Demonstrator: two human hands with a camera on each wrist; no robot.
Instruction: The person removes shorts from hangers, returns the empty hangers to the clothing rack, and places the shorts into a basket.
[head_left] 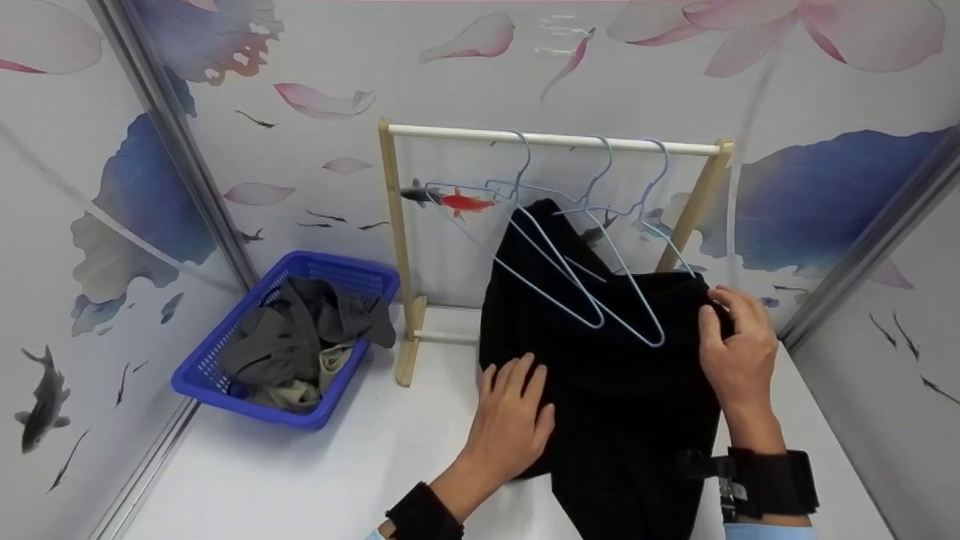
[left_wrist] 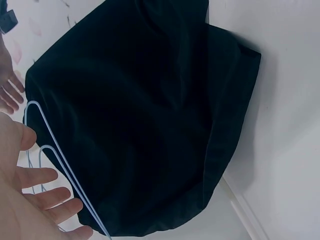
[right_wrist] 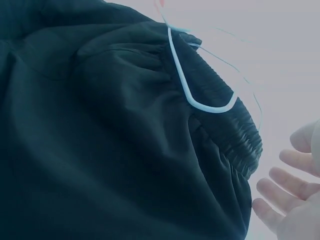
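Black trousers (head_left: 600, 405) with a gathered elastic waistband (right_wrist: 232, 135) hang at the right of a small rack, their legs draping toward me. The right-hand blue hanger (head_left: 654, 176) runs down into the waist opening. Two more blue hangers (head_left: 559, 262) lie in front of the cloth. My left hand (head_left: 512, 412) is at the left side of the trousers, fingers extended and holding nothing. At the right end of the waistband is my right hand (head_left: 742, 349), thumb and fingers spread; in the right wrist view its fingers (right_wrist: 280, 195) stand beside the cloth without gripping.
A wooden rack with a white rail (head_left: 457, 133) stands at the back of the white table (head_left: 360, 465). To its left sits a blue basket (head_left: 300, 420) with crumpled grey and beige clothes (head_left: 277, 345). Printed wall panels (head_left: 330, 45) enclose the table.
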